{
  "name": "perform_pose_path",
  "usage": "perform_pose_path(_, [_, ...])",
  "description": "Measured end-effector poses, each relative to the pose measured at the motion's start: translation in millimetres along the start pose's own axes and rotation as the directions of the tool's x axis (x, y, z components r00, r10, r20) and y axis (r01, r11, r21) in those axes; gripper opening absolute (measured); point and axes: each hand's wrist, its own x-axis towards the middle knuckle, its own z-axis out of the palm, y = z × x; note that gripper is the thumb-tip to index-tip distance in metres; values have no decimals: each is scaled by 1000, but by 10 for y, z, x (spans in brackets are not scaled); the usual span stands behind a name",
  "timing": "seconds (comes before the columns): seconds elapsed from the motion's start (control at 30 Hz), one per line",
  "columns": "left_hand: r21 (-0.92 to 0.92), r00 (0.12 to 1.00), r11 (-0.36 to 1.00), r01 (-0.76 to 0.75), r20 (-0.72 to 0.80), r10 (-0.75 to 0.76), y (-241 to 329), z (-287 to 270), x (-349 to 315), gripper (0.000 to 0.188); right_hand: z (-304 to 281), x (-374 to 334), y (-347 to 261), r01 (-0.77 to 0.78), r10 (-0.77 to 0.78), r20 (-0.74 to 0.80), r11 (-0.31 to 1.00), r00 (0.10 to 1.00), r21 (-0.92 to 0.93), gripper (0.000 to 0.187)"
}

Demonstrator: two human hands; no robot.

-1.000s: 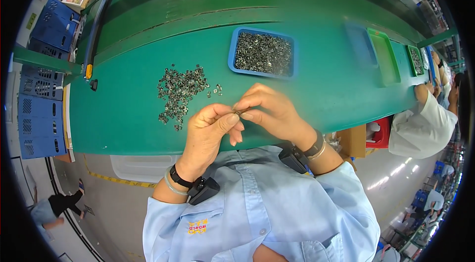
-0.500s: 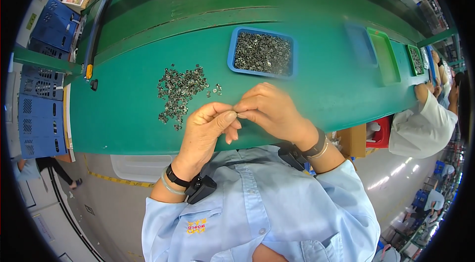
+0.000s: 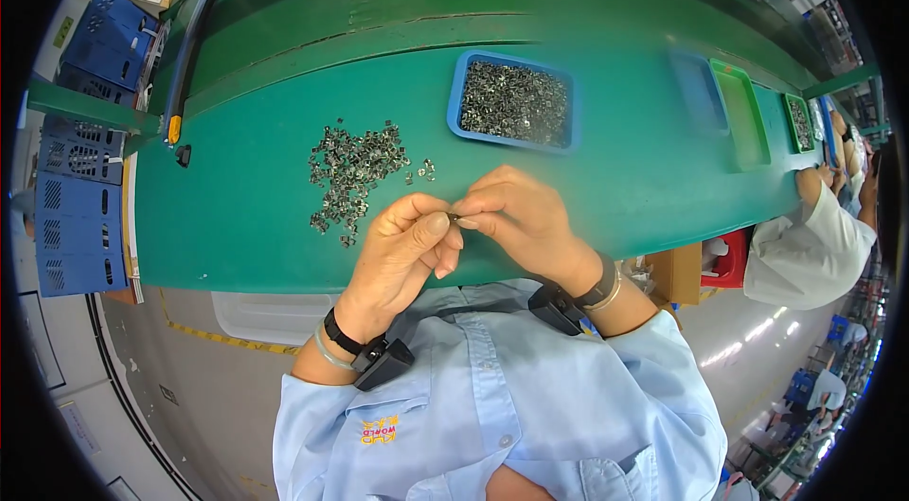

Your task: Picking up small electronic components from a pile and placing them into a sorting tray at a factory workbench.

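Observation:
A tiny dark metal part [image 3: 454, 218] is pinched between the fingertips of both hands, just above the near part of the green tabletop [image 3: 241, 207]. My left hand [image 3: 405, 241] grips it between thumb and forefinger, the other fingers curled. From the other side, my right hand [image 3: 521, 217] closes thumb and fingertips on it. Beyond my left hand lies a loose heap of small metal parts [image 3: 355, 169], with a few strays [image 3: 422, 171] at its right. A blue tray [image 3: 455, 98] full of similar small parts stands farther off, beyond my right hand.
Toward the right stand another blue tray [image 3: 699, 89], a green tray [image 3: 743, 113] and a smaller green tray of parts [image 3: 798, 122]. A co-worker's pale sleeve [image 3: 805, 250] is at the right. Blue crates [image 3: 80, 236] are stacked at the left, near a yellow-and-black tool [image 3: 174, 130].
The part between my fingertips shows more clearly now, and my right fingers have shifted slightly around it. The whole view has moved a little; the heap and trays look unchanged.

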Motion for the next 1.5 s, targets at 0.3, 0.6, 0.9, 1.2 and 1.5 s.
perform_pose_path(0.3, [-61,999,998,6,54,-3,5,-64,23,16,46,37,-25,32,-32,8,998,999,-47,13])
perform_pose_path(0.6, [62,1000,998,2,1,-2,72,14,25,16,62,27,30,33,-33,-11,999,999,-29,10])
perform_pose_path(0.9, [-59,1000,998,-14,11,14,71,76,31,12,78,37,67,-18,20,-38,998,999,60,11])
perform_pose_path(1.2, [-141,1000,990,8,13,-6,3,56,60,12,114,0,58,-7,10,-80,999,997,36,12])
perform_pose_path(1.5, [-113,999,993,-40,7,41,-1,71,60,11,138,-22,57,22,-22,-91,1000,996,0,12])
